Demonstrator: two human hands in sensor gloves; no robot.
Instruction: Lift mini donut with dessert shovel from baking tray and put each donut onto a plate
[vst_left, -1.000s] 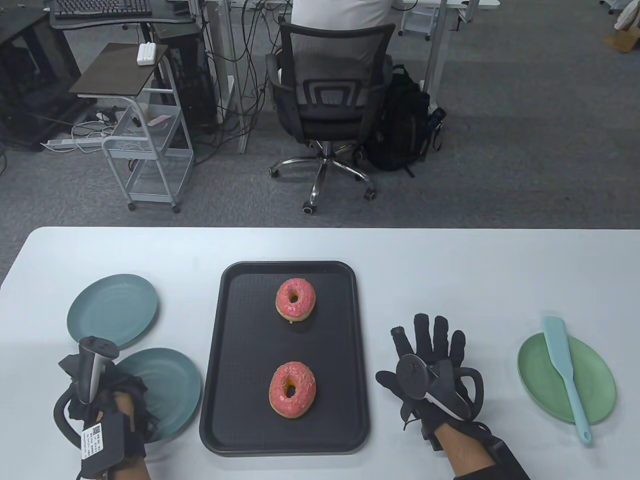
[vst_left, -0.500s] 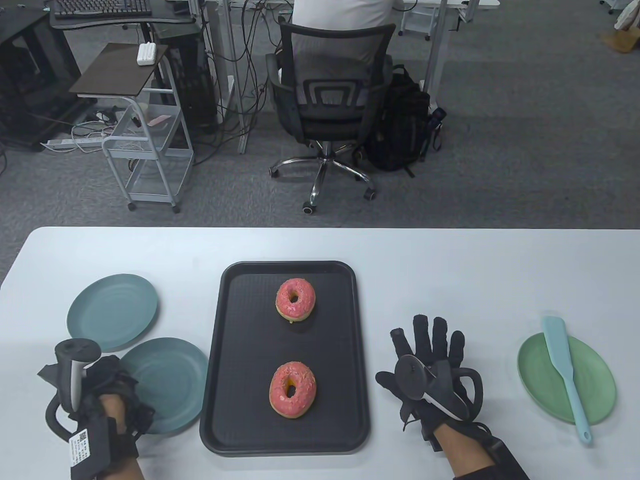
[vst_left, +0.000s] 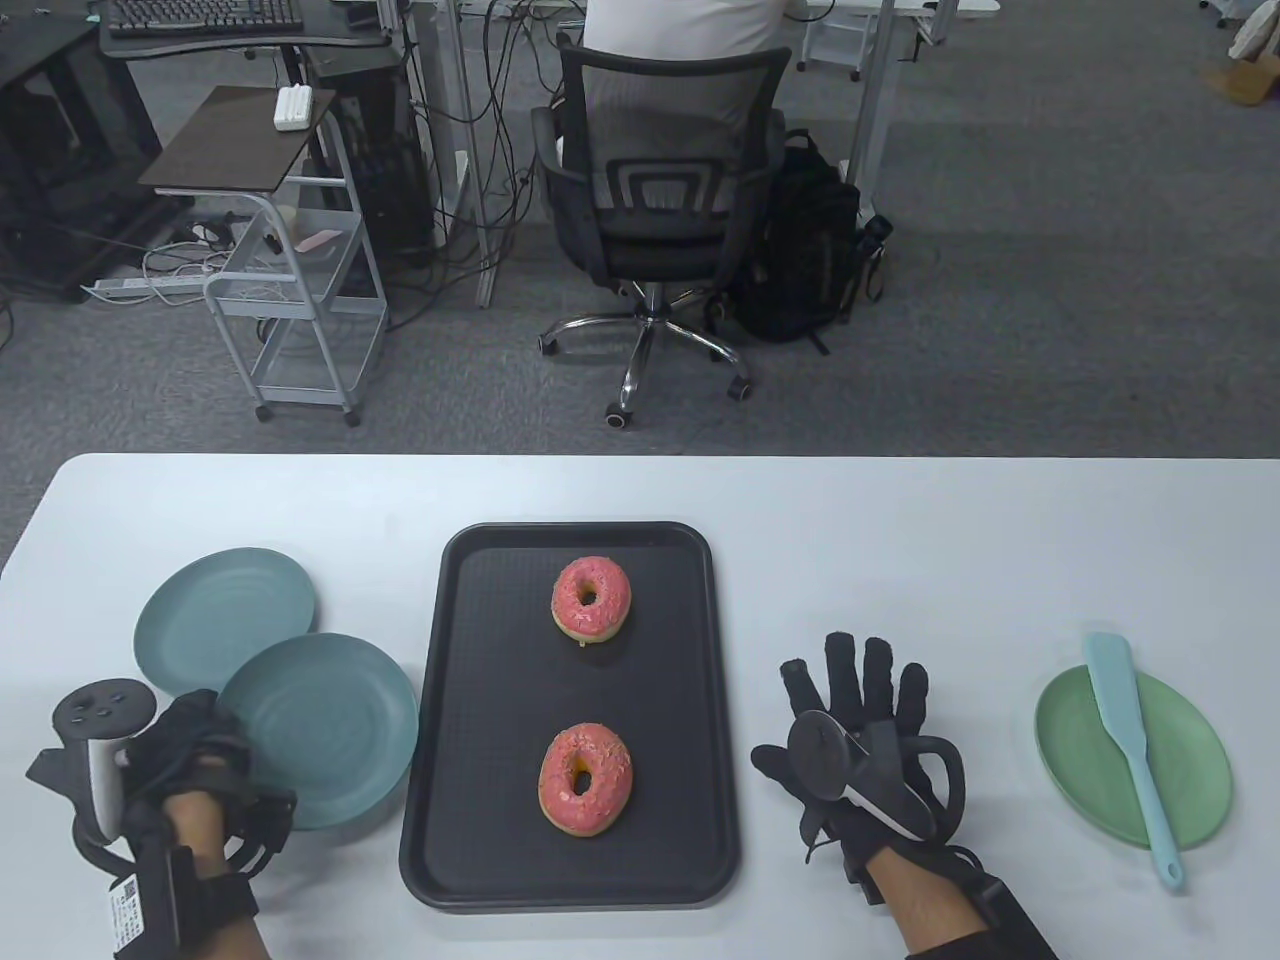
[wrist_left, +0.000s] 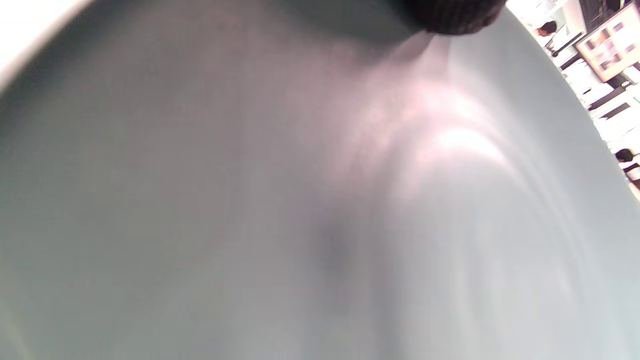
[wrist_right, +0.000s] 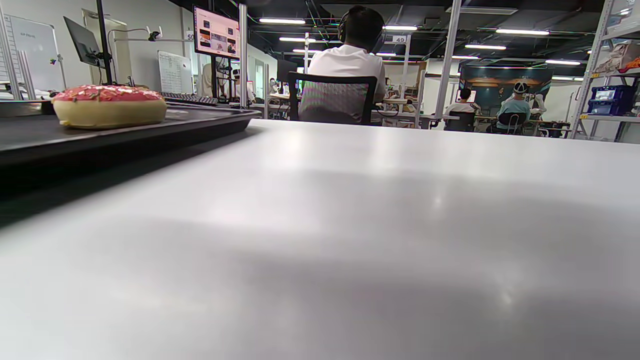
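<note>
Left of the black baking tray (vst_left: 570, 715), the left hand (vst_left: 190, 790) grips a teal plate (vst_left: 320, 730); keep it level. The right hand (vst_left: 865, 745) rests flat, fingers spread.

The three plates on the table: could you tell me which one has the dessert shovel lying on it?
The green plate at the table's right bears the shovel; both teal plates on the left hold nothing.

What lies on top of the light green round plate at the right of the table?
A pale blue dessert shovel lies across the light green round plate, its handle end overhanging the near rim. Nothing else shows on it; the strip beneath the shovel is covered.
</note>
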